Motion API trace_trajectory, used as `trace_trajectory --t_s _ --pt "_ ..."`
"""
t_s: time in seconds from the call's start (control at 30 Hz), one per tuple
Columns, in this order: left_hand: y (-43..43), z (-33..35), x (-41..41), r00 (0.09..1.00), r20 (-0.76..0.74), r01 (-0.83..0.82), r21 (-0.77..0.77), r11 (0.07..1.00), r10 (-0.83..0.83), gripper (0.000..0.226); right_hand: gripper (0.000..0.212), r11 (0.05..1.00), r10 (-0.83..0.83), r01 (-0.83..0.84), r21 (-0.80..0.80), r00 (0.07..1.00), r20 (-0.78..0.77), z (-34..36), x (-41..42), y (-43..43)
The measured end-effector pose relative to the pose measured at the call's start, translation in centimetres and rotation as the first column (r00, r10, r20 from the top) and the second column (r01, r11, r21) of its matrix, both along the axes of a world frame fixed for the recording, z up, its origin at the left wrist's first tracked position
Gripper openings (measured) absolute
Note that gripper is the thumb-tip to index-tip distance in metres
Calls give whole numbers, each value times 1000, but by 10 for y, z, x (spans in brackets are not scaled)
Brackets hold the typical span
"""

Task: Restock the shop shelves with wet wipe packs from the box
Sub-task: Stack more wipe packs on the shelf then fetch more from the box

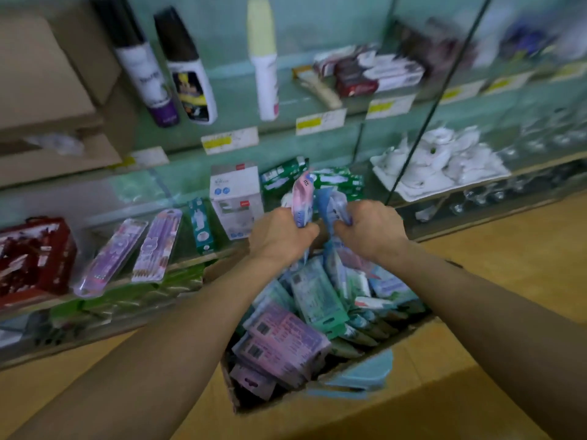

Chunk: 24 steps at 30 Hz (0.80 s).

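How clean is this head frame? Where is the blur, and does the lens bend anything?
Head view: motion blur smears the upper shelf, worst top right; bottles and price tags unreadable. The left hand and right hand, gripping a pink pack and a blue pack, are soft; packs in the box are sharper. Shelf edges tilt and bow; light is flat, no strong glare.

The open brown cardboard box [413, 360] sits on the yellow floor [524, 249], in front of the low glass shelf [104, 201]. Soft plastic wipe packs [286, 341] fill it. Above its far end, the left hand [276, 236] holds a pink pack [301, 198], and the right hand [371, 230] beside it holds a blue pack [330, 201].
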<state>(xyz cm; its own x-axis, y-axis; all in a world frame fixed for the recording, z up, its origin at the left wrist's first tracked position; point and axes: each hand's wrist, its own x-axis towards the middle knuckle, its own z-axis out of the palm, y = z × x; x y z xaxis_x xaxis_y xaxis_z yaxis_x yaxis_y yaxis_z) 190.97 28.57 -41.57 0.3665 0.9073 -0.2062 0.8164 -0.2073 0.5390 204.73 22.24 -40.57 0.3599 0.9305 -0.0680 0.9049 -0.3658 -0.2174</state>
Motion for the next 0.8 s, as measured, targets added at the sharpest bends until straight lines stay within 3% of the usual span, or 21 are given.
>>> trace_trajectory --t_s 0.2,0.4,0.63,0.8 --pt "-31 86 76 986 5 166 114 979 -168 30 31 969 -210 213 121 977 -39 88 57 -57" --pt "-96 181 170 918 46 368 268 890 -394 33 35 880 -399 380 285 917 10 184 131 -143" --pt "-207 282 282 771 84 547 422 723 -632 31 31 699 -634 565 438 773 15 282 214 -274" --pt "-299 339 351 616 134 636 496 591 -776 30 38 582 -756 630 514 652 57 341 258 -373"
